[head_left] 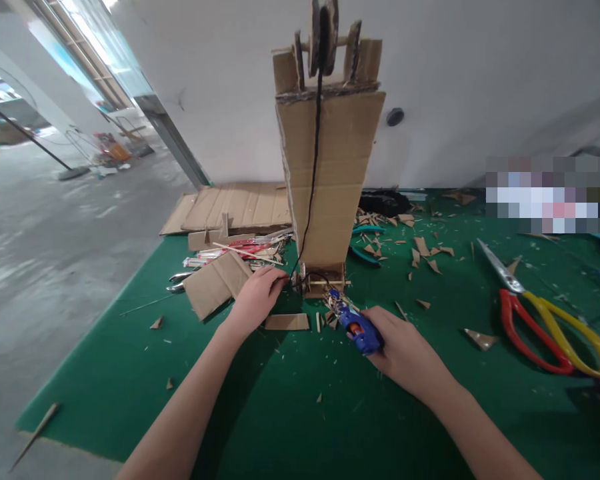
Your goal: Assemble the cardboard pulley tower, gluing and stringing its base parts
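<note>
A tall cardboard tower (330, 173) stands on the green mat (290, 400), with cardboard wheels at its top and a black string (314, 167) running down its front to a small spool (305, 281) at the base. My left hand (257, 297) is closed in a pinch at that spool, on the left side of the tower's foot. My right hand (405, 350) grips a blue glue gun (357, 327), its nozzle pointing at the tower's base.
Red-and-yellow scissors (545, 313) lie at the right. Cardboard sheets (235, 210) and a loose flap (215, 283) lie at the left, with sticks and pliers (367, 243) behind the tower. Cardboard scraps litter the mat. The mat's left edge meets a grey floor.
</note>
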`<state>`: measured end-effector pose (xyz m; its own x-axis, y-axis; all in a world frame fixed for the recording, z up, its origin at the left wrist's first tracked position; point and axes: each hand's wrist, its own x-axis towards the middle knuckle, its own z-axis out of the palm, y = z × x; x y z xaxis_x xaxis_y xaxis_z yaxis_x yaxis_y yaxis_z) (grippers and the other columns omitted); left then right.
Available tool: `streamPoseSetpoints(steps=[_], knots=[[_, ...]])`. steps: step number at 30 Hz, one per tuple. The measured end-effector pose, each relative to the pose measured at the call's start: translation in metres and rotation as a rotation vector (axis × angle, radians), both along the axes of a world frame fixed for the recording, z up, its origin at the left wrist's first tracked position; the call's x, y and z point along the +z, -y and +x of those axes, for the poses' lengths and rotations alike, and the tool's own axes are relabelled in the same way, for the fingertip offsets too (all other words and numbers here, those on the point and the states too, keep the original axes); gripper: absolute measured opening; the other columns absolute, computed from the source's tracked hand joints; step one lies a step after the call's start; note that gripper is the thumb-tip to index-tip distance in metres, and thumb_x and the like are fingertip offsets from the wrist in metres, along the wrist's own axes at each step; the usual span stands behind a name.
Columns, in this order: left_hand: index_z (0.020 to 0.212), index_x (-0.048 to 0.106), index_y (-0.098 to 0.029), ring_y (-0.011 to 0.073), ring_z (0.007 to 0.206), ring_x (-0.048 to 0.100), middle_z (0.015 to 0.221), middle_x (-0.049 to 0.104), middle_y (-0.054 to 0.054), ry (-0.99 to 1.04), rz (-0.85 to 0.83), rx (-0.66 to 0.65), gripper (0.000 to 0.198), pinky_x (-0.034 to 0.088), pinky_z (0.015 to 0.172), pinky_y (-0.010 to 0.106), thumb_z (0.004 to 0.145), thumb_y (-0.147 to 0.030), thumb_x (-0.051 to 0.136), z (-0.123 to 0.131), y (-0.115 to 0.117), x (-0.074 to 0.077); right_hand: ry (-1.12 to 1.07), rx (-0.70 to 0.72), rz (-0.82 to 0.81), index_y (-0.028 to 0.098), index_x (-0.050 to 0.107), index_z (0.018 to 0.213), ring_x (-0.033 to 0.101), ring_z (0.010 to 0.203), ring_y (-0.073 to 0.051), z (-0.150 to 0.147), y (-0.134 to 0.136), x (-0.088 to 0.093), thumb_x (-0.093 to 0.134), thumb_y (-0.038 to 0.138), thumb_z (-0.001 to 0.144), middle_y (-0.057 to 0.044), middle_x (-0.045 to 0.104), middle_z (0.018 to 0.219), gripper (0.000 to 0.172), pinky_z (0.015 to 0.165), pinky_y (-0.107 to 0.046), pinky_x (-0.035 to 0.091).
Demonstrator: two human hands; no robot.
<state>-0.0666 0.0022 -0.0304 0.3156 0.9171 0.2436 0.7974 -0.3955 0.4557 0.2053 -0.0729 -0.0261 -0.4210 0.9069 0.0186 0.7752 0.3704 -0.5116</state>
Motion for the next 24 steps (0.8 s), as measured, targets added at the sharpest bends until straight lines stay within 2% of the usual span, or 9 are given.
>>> streamPoseSetpoints(steps=[24], knots=[[0.089, 0.058, -0.018, 0.0164, 0.085, 0.054, 0.088, 0.057, 0.003, 0.118, 0.035, -0.026, 0.015, 0.044, 0.08, 0.03, 0.088, -0.019, 0.043, 0.002, 0.0013, 0.0024, 0.01, 0.001, 0.009, 0.02, 0.045, 0.094, 0.056, 0.067, -0.017, 0.0006, 0.0, -0.0027, 0.049, 0.015, 0.076, -0.004, 0.057, 0.086, 0.019, 0.054, -0.026, 0.036]])
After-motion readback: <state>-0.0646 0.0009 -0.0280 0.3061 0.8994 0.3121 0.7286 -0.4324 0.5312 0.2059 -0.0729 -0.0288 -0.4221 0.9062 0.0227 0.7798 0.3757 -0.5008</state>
